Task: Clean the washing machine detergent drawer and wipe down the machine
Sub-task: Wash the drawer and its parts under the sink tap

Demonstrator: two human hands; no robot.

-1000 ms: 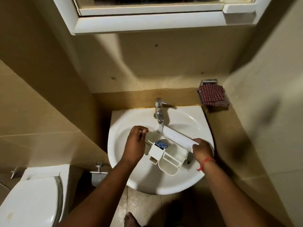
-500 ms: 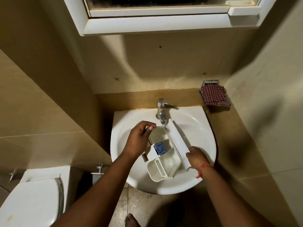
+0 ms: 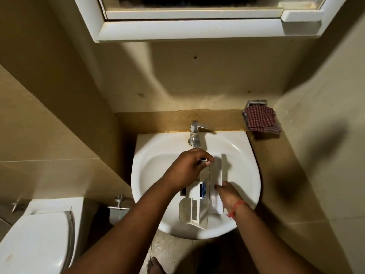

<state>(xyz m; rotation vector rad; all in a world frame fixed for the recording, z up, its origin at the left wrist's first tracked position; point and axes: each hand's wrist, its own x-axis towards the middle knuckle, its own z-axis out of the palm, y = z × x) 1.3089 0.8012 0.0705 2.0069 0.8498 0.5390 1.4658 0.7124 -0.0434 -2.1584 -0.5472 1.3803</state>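
The white detergent drawer (image 3: 190,213) with a blue insert (image 3: 203,189) lies in the white sink (image 3: 251,175), its long front panel pointing toward the tap (image 3: 194,135). My right hand (image 3: 227,194) grips the drawer at its front panel, on the right side. Over the drawer's far end, below the tap, my left hand (image 3: 184,170) has curled fingers that pinch a thin white tool (image 3: 263,160); its working end is hidden. I cannot tell whether water is running.
A red checked cloth (image 3: 260,121) hangs on a metal holder on the wall right of the sink. A white toilet (image 3: 39,234) stands at lower left. A mirror cabinet (image 3: 197,28) juts out overhead. My bare foot (image 3: 156,265) is on the floor tiles.
The drawer has turned in the sink until its front panel points toward the tap. My right hand has shifted left and nearer with it; my left hand has stayed over the drawer's far end.
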